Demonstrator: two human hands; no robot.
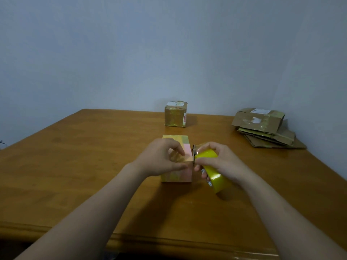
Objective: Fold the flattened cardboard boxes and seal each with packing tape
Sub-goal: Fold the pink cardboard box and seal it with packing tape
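Observation:
A small folded cardboard box (183, 147), covered in yellowish tape, stands in the middle of the wooden table (75, 166). My left hand (161, 156) rests on its top, with the thumb against the near right edge and the fingers curled over the top face. My right hand (221, 162) grips a yellow roll of packing tape (216, 177) on a dispenser, held against the box's right side. The box's right side is partly hidden by the hands.
A sealed cardboard box (175, 114) stands at the back of the table near the wall. A pile of flattened cardboard boxes (262, 126) lies at the back right. The table's front edge (169, 241) runs close to me.

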